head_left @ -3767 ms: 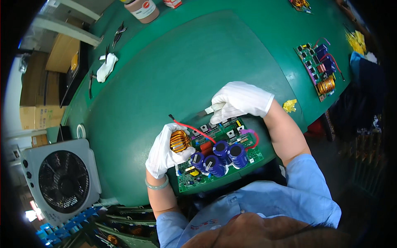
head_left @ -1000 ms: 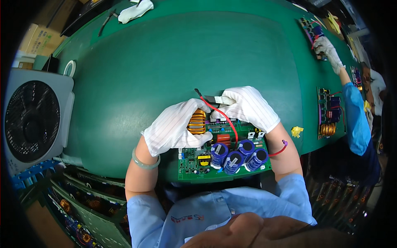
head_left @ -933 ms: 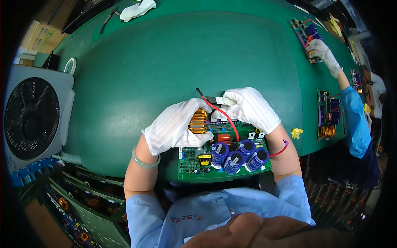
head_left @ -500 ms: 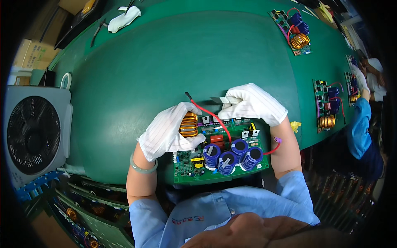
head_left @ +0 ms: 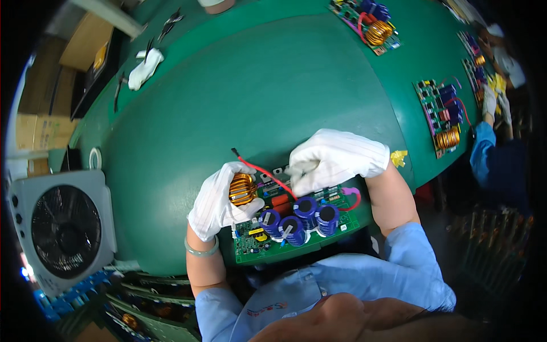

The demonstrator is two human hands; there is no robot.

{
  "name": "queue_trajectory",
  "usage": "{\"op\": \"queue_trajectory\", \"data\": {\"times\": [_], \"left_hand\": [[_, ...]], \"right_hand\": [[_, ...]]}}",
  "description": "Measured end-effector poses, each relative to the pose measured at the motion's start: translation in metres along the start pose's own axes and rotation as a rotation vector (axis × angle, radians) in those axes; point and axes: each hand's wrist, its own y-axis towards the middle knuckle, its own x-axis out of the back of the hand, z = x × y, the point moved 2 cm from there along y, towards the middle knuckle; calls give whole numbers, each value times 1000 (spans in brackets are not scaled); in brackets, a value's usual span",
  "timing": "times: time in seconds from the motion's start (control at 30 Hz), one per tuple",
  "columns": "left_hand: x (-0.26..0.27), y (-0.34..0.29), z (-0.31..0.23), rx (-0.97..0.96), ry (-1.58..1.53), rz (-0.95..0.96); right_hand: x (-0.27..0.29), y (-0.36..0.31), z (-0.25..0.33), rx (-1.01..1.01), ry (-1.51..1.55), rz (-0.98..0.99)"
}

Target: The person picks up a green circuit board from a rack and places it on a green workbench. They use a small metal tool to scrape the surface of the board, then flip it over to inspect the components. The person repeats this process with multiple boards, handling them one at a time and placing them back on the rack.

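Both my hands wear white gloves. My left hand (head_left: 212,205) is closed round the copper-wound toroidal coil (head_left: 243,189) at the left of a green circuit board (head_left: 248,255). Over the board's far edge, my right hand (head_left: 336,162) has its fingers curled down near the row of upright transistors. Whatever its fingers pinch, if anything, is hidden. Several blue cylindrical capacitors (head_left: 292,230) stand on the near part of the board. A red wire (head_left: 263,171) with a black tip rises between my hands, and another red wire (head_left: 358,200) loops at the right.
Similar boards lie at the far right (head_left: 376,31) and right (head_left: 441,117). Yellow scraps (head_left: 398,158) sit beside my right wrist. At the left stands a grey fan (head_left: 65,228); a white cloth (head_left: 145,69) and pliers (head_left: 170,24) lie at the far left. A co-worker's gloved hand (head_left: 489,101) is at the right.
My right hand has come in over the board, and the grey flat strip it held no longer shows. My left hand stays on the coil. The whole view has shifted.
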Motion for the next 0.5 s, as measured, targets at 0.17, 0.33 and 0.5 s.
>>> {"op": "queue_trajectory", "data": {"times": [0.17, 0.33, 0.5], "left_hand": [[-1, 0, 0, 95, -156, 18], [-4, -6, 10, 236, -314, 31], [-5, -7, 18, 332, -467, 22]], "right_hand": [[-4, -3, -9, 211, -61, 68], [-6, -2, -6, 44, -210, 76], [-3, -1, -12, -21, -216, 55]]}}
